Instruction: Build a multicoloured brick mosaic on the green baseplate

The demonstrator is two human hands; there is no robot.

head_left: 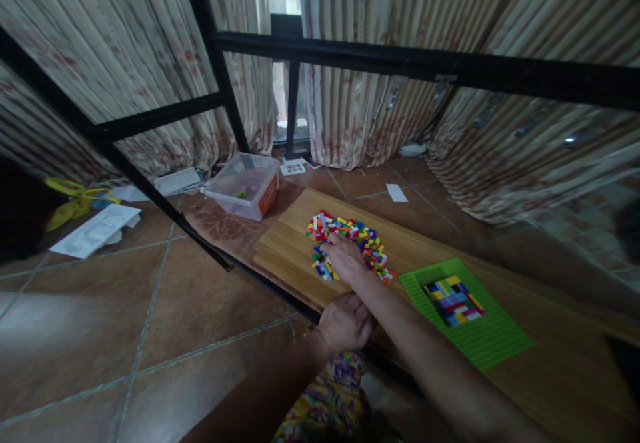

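A loose pile of small toy building bricks (373, 251) in many colours lies on a wooden board (293, 230). My right hand (345, 256) reaches into the pile, its fingers bent and pinched down among the bricks. Whatever is between those fingertips is too small to make out. Close to the board's near edge, my left hand (346, 323) is curled closed beneath my right forearm, and its inner side is hidden. To the right lies a green baseplate (500, 336) bearing a tight block of coloured bricks (455, 302).
A clear plastic box (235, 193) with an orange label and a few pieces inside stands beyond the board's left end. Black metal bars (400, 56) cross the view. Curtains (345, 116) hang behind, and white cards (397, 192) lie on the tiled floor.
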